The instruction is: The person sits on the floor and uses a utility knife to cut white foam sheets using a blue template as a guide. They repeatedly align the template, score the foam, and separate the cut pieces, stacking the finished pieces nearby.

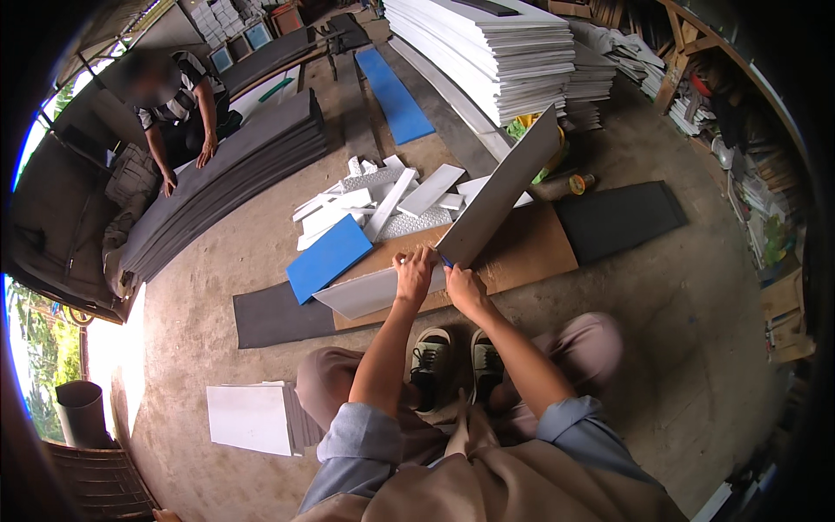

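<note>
Grey foam sheet (500, 196) lies tilted over the brown board (522, 252) on the floor, its near end lifted. Left hand (414, 274) presses the white strip (370, 294), fingers curled; right hand (464, 287) grips a blue-handled cutter (444, 260). Risk: blade slips toward the left fingers

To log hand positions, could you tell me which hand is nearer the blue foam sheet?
Left. The left hand presses the white sheet just right of the blue foam sheet; the right hand is farther right.
</note>
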The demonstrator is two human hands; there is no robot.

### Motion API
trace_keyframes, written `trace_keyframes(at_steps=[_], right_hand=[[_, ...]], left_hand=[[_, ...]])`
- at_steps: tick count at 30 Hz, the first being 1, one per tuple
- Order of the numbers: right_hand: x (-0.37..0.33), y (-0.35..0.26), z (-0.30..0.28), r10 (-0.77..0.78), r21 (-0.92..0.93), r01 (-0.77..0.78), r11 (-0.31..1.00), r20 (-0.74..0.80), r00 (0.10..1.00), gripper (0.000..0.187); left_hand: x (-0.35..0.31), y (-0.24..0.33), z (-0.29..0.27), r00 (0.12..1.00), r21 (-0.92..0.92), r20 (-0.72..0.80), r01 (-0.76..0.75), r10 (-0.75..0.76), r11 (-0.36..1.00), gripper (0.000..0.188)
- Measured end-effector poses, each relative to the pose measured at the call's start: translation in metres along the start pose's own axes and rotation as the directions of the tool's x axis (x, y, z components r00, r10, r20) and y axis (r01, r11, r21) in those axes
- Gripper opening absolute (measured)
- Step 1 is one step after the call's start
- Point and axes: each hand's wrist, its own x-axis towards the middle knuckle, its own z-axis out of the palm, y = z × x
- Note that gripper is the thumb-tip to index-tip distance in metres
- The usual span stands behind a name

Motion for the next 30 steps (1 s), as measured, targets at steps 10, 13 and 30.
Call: trace_keyframes(at_steps=[10,13,30], right_hand=[[-0.027,0.014,0.002,-0.005,-0.046,0.005,0.999,0.007,1.000,0.034],[-0.021,0.005,0.001,0.003,-0.024,-0.003,1.000,-0.003,1.000,0.034],[-0.007,0.006,0.017,0.032,-0.046,-0.028,0.999,0.100,0.995,0.031]], left_hand=[[0.003,0.000,-0.003,0.994,0.110,0.112,0.008,-0.020,0.994,0.017],[-0.002,0.005,0.002,0.999,0.133,0.024,0.040,-0.044,0.990,0.016],[-0.013,0.003,-0.001,0.995,0.161,0.100,-0.010,-0.006,0.987,0.025]])
